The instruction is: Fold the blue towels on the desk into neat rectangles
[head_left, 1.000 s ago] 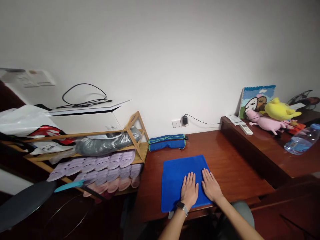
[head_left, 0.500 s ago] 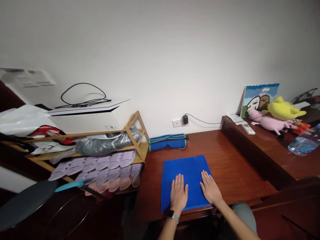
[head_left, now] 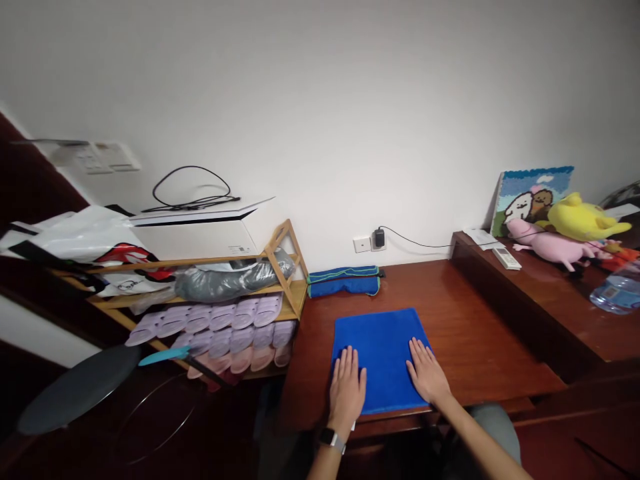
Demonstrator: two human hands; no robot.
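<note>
A blue cloth [head_left: 383, 353] lies spread flat near the front edge of the brown wooden table [head_left: 465, 320]. My left hand [head_left: 347, 388] rests palm down on the cloth's left part, fingers stretched out, covering some of its left edge. A watch circles that wrist. On the cloth's right edge, my right hand [head_left: 428, 373] lies flat with its fingers extended. Neither hand grips anything. Behind the cloth, against the wall, are folded blue cloths [head_left: 344, 281] with green edging.
To the left stands a wooden rack [head_left: 295, 293] with several lilac and pink slippers [head_left: 220, 320] and a white box [head_left: 200, 237]. A raised ledge at right bears a remote [head_left: 507, 259], plush toys [head_left: 575, 220] and a water bottle [head_left: 617, 293]. A charger [head_left: 379, 236] is plugged into the wall.
The view has swung slightly left, so most things appear further right. My left hand has shifted left across the cloth to its left edge; my right hand stays at the right edge.
</note>
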